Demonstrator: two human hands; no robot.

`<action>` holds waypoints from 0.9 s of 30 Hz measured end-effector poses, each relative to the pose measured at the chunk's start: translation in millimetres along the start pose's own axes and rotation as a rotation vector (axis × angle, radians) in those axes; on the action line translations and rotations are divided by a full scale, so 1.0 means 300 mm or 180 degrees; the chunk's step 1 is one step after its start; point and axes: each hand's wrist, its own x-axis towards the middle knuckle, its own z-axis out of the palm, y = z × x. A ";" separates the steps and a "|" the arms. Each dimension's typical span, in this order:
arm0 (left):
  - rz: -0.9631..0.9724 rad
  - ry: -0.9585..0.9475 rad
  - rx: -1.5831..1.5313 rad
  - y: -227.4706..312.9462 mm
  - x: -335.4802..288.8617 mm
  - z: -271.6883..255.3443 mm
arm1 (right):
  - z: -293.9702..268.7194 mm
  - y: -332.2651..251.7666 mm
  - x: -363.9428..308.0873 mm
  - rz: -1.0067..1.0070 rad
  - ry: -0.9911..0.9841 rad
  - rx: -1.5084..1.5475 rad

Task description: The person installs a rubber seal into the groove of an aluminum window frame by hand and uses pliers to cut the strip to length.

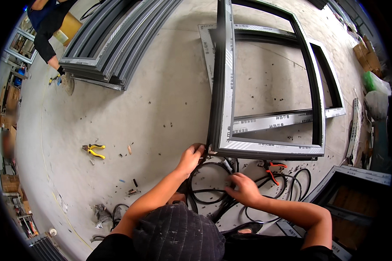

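Observation:
A grey-and-black window frame (227,100) with printed protective film stands in front of me, its near edge raised off the floor. At its lower left corner is my left hand (191,159), with fingers closed against the edge; what they pinch is hidden. Long black rubber strip (208,202) lies in loose coils below the frame. Over these coils hovers my right hand (245,190), fingers bent and thumb apart, with nothing clearly held. Beside the coils, red-handled cutters (272,171) rest on the floor.
A second frame (265,123) lies behind the first one. Stacked frames (117,43) stand at the far left, near a seated person (52,28). Yellow-handled pliers (94,151) and small scraps lie on the floor. Another frame (361,174) is at the right, below cardboard boxes (367,55).

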 end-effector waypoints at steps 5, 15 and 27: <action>-0.0193 -0.0211 -0.0129 0.039 0.078 0.022 | 0.240 -0.009 0.228 0.1206 -0.0037 0.2269; 0.0659 0.0171 0.1867 0.022 0.128 0.043 | 0.303 -0.063 0.302 0.1806 -0.0562 0.5103; 0.0102 -0.0421 0.1020 0.035 0.117 0.005 | 0.270 -0.029 0.244 0.1661 -0.1217 0.6151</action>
